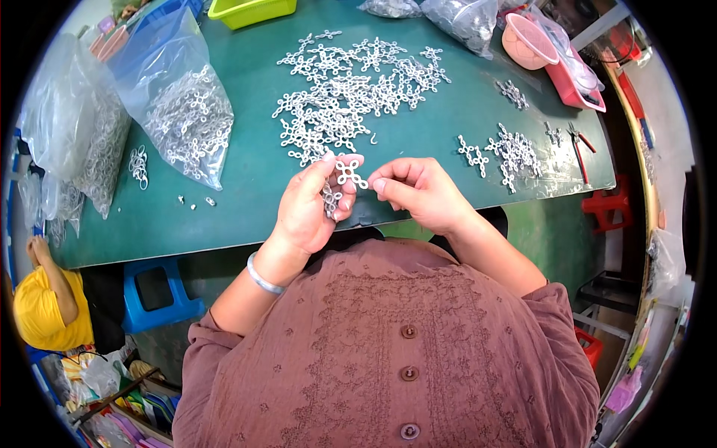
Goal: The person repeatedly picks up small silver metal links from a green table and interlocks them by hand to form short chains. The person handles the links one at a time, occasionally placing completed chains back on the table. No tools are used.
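My left hand [305, 201], a bracelet on its wrist, is closed around a silvery cross-shaped piece with looped arms [349, 174], which stands up between thumb and fingers. More looped pieces [331, 200] lie in the same palm, partly hidden by the fingers. Close beside the cross, at its lower right loop, my right hand [429, 193] pinches thumb and forefinger together. Whatever is between those fingertips is too small to make out. Beyond both hands spreads a large heap of similar looped pieces [343, 89] on the green table [254, 112].
Clear bags of metal pieces [190, 123] stand at the left. Smaller clusters [515, 153] and red-handled pliers [579, 155] lie at the right. A pink basket [529, 41] and a yellow-green tray [250, 11] sit farther back. Another person in yellow [52, 306] is at the left edge, by a blue stool [157, 291].
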Demonstrator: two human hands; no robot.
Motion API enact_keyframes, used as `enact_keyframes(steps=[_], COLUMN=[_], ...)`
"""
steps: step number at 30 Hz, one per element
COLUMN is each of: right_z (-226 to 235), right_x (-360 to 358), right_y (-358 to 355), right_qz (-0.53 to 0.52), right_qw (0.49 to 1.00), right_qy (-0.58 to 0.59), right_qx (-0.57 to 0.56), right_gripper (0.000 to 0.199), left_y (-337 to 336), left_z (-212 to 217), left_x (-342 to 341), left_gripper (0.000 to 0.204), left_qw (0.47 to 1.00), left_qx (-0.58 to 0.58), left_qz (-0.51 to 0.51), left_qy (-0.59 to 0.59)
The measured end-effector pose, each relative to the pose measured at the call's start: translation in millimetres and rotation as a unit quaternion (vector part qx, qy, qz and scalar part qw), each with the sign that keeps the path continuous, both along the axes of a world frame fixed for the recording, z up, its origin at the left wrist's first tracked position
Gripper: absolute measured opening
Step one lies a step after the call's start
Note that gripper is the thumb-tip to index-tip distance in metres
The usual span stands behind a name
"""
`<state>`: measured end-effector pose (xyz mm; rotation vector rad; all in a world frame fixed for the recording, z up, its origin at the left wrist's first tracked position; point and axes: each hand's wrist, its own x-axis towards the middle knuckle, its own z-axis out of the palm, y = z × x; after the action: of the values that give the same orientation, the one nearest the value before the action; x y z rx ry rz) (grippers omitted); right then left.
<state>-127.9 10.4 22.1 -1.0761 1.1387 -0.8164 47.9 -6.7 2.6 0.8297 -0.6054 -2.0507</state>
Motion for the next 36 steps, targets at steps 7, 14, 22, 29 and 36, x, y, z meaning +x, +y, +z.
enact_keyframes(steps=[7,14,22,29,36], right_z=[-4,-18,-22,-26,-11], right_x=[-5,-12,-3,3,-4], right_y=[-10,-32,-60,-63,-42], right_qz=[-0.021,-0.059,-0.027,-0.051,-0.08], right_qw=[0.998,0.947,0.831,0.8,0.834], right_qy=[0.058,0.22,0.429,0.457,0.392], right_qx=[-0.034,-0.225,-0.352,-0.384,-0.379], right_gripper=[0.015,0.015,0.011,0.008,0.004], left_y=[0,0,2,-1,-1], left_z=[0,-1,-9,-11,-3], left_x=[2,4,4,7,5], left_gripper=[0.037,0.035,0.028,0.023,0.025], left_qw=[1.0,1.0,0.998,0.998,0.999], left_qx=[0.01,0.018,0.002,0.016,0.002], left_qz=[0.006,0.002,0.026,0.007,0.021], left_qy=[0.006,0.024,0.049,0.068,0.028])
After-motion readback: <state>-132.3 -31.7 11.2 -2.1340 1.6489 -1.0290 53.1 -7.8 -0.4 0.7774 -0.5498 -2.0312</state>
